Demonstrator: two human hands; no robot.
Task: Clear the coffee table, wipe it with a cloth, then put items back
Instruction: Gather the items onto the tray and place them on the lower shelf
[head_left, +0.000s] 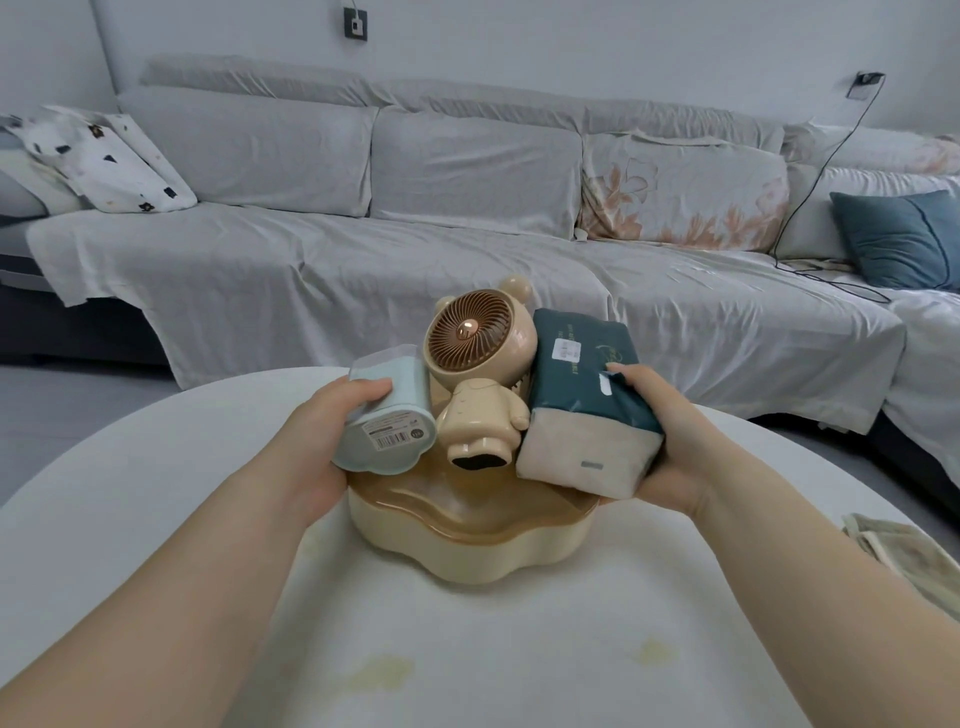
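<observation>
Both of your arms reach over the round white bench (156, 519), carrying a cream lidded box (467, 540) with an amber translucent lid, held near the middle of the view. 3 items ride on that lid. At 9 o'clock of the pile, your left hand (317, 441) curls around a pale blue container (387, 410), tipped toward you so its barcode label faces the camera; the thumb lies across its upper side while the palm meets the box edge. At the pile's centre stands a beige bear-shaped fan (480, 374), its brown grille tilted back toward 12 o'clock, touching the container on one side and the tissues on the other. At 3 o'clock, your right hand (670, 441) clamps a dark green tissue pack (587, 400), thumb pressed on its top face, fingers wrapped below against the box rim.

A folded olive cloth (904, 561) lies on the bench at 4 o'clock, well apart from the box. 2 yellowish stains (387, 670) mark the bench surface at 6 o'clock. Beyond the bench at 12 o'clock runs a sofa (415, 249) draped in a pale sheet, with a teal cushion (904, 239) at 2 o'clock and a patterned pillow (109, 161) at 10 o'clock.
</observation>
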